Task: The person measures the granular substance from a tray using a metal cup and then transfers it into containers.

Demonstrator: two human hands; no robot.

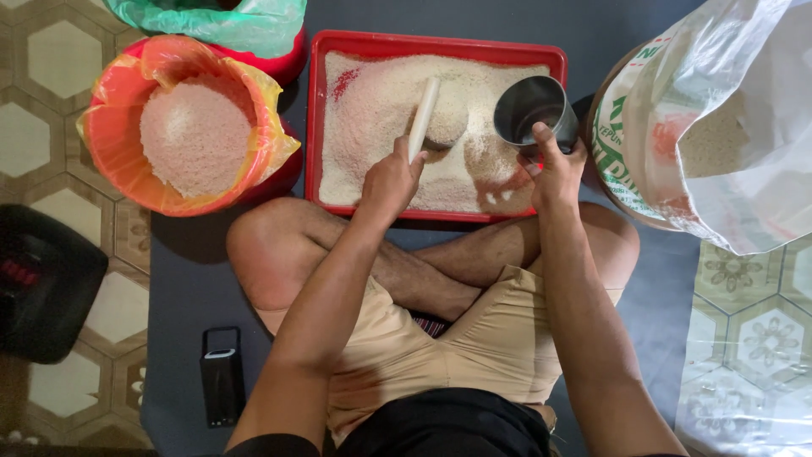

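A red tray [315, 118] full of white rice lies on the dark mat in front of my crossed legs. My left hand [389, 179] grips a pale wooden stick [423, 117] that slants up across the rice, beside a small round mound. My right hand [554, 169] holds a round metal cup [533, 110] at the tray's right edge; the cup is tilted toward me and looks empty inside.
An orange plastic bag of rice [190, 127] sits in a red tub at the left, with a green bag [211, 21] behind it. A large open sack [702, 127] stands at the right. A small black device [222, 385] lies by my left knee, a black object [42, 279] at far left.
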